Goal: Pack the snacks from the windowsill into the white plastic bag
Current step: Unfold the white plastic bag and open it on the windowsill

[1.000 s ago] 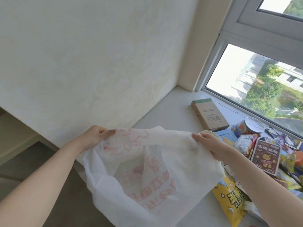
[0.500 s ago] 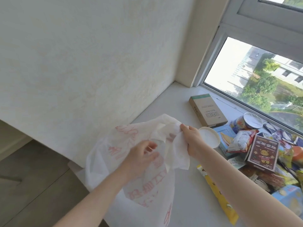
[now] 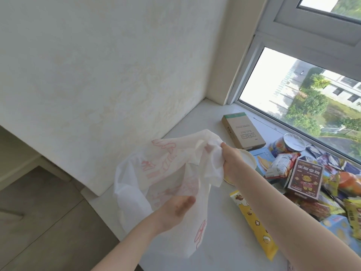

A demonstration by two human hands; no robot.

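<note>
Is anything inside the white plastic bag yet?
No snack shape shows through the white plastic bag, which hangs limp from the right hand; the left hand hides part of it.

Pale textured wall (image 3: 97, 75); sunlit window (image 3: 304, 94); grey floor (image 3: 39, 222).

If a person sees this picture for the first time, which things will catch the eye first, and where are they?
First comes the white plastic bag with red print, at the centre, over the near edge of the windowsill. The right hand grips its bunched top while the left hand is at its lower part. Next is the colourful heap of snacks at the right, below the window, with a brown cardboard box lying behind it.
</note>
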